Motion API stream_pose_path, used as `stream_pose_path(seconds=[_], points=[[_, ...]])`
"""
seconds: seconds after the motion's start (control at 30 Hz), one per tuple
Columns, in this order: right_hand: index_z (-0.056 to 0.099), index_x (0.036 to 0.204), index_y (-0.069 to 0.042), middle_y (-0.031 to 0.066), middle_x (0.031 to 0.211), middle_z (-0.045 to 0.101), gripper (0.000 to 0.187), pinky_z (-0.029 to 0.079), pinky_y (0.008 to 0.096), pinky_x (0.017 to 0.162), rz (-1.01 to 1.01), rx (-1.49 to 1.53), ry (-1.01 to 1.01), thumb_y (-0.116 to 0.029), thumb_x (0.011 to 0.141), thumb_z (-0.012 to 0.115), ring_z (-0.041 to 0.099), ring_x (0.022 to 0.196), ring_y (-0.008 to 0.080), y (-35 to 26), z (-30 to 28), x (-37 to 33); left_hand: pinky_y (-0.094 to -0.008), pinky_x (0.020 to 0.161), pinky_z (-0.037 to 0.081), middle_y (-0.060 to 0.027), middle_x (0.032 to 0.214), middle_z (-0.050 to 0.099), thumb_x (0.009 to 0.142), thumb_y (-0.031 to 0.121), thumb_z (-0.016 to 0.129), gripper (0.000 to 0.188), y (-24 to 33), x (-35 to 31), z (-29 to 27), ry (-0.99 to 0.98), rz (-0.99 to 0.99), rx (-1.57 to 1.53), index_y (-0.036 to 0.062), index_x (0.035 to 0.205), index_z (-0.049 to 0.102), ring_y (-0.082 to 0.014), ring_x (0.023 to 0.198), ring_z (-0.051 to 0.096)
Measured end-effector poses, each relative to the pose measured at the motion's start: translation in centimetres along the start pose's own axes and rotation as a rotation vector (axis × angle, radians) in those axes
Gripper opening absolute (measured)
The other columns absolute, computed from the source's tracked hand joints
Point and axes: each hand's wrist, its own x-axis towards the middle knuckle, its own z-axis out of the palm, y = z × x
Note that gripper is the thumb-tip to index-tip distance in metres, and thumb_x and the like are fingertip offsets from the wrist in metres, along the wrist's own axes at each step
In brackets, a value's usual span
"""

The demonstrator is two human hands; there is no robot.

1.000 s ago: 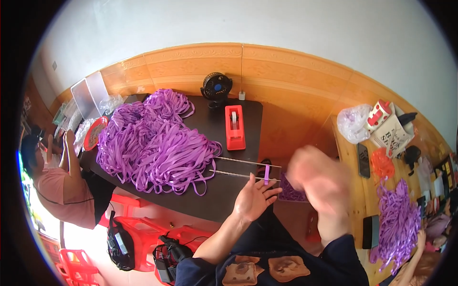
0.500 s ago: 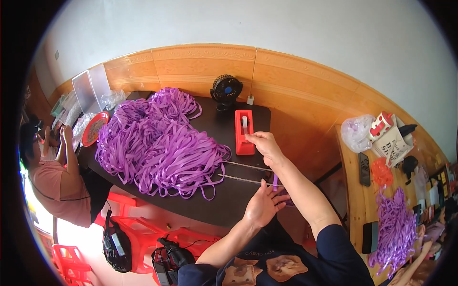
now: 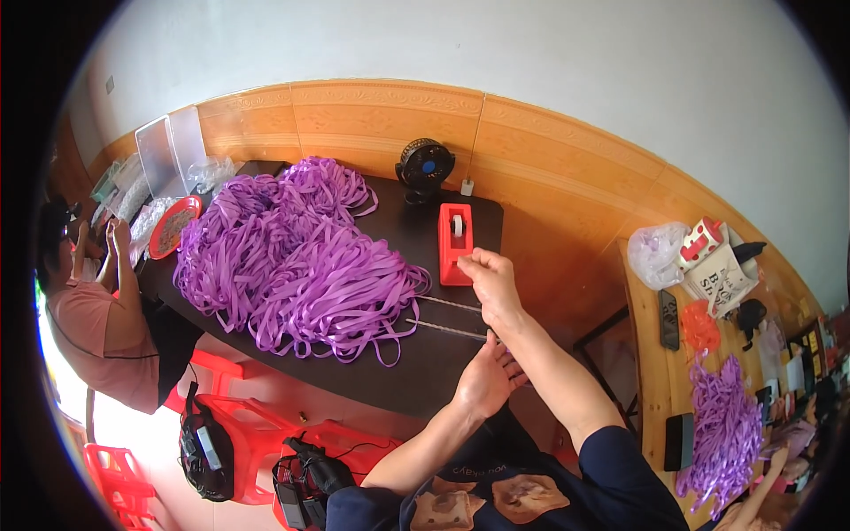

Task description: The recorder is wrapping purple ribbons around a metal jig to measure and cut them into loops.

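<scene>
My right hand [image 3: 491, 285] is pinched closed at the near end of a red tape dispenser [image 3: 456, 232], with the tape at its fingertips too fine to see clearly. Close below my right wrist, my left hand [image 3: 485, 382] is turned palm up, its fingers curled around a bit of purple ribbon [image 3: 506, 357]; my right forearm hides part of it. Two thin, pale cord-like lengths [image 3: 452, 330] run from the ribbon pile towards my hands. The large heap of purple ribbon [image 3: 292, 257] covers much of the dark table [image 3: 354, 380].
A small black fan [image 3: 425, 168] stands behind the dispenser. Left of the heap is a red tray [image 3: 159, 248], near a seated person [image 3: 102, 336]. Red stools [image 3: 239, 434] stand below the table. On the right, a wooden table [image 3: 651, 372] holds more purple ribbon [image 3: 722, 434] and bags.
My right fingertips have shifted slightly nearer along the dispenser, and the tape strip between roll and fingers no longer shows. My right wrist now covers the upright ribbon end by my left hand.
</scene>
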Motion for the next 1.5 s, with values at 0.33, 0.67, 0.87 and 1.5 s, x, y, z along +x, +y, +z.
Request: stream_pose_path(seconds=[0.33, 0.67, 0.87, 1.5], points=[[0.065, 0.071, -0.001, 0.0022, 0.07, 0.054, 0.016, 0.034, 0.0289, 0.055, 0.061, -0.302, 0.069, -0.012, 0.082, 0.069, 0.046, 0.063, 0.0094, 4.0, -1.6, 0.9, -0.042, 0.104, 0.033, -0.0129, 0.135, 0.05, 0.101, 0.051, 0.026, 0.062, 0.1, -0.1, 0.3, 0.0, 0.026, -0.005, 0.0014, 0.135, 0.042, -0.0268, 0.123, 0.047], [0.064, 0.069, 0.004, 0.0125, 0.076, 0.059, 0.016, 0.043, 0.0352, 0.068, -0.171, -0.603, -0.023, -0.009, 0.077, 0.069, 0.056, 0.08, 0.02, 4.5, -3.9, 0.8, -0.0422, 0.103, 0.033, -0.0151, 0.137, 0.046, 0.099, 0.054, 0.027, 0.067, -0.2, 0.4, -0.1, -0.015, -0.004, 0.011, -0.0007, 0.137, 0.038, -0.0288, 0.124, 0.046], [0.063, 0.079, 0.0, 0.0141, 0.127, 0.051, 0.017, 0.042, 0.0279, 0.086, 0.188, -0.297, -0.569, -0.013, 0.09, 0.059, 0.052, 0.101, 0.0159, -3.3, -10.7, -1.4, -0.0387, 0.092, 0.037, -0.0132, 0.133, 0.046, 0.099, 0.056, 0.025, 0.069, -0.2, 0.2, -0.1, 0.027, -0.006, 0.089, -0.0015, 0.135, 0.038, -0.0305, 0.116, 0.051], [0.062, 0.079, -0.004, 0.0054, 0.099, 0.06, 0.011, 0.035, 0.0354, 0.094, -0.026, -0.735, -0.829, -0.012, 0.086, 0.06, 0.045, 0.102, 0.0229, -0.4, -14.9, -1.6, -0.039, 0.089, 0.039, -0.0109, 0.131, 0.047, 0.099, 0.056, 0.026, 0.066, 0.0, 0.1, 0.5, 0.074, -0.006, 0.104, 0.002, 0.134, 0.04, -0.0301, 0.114, 0.052]])
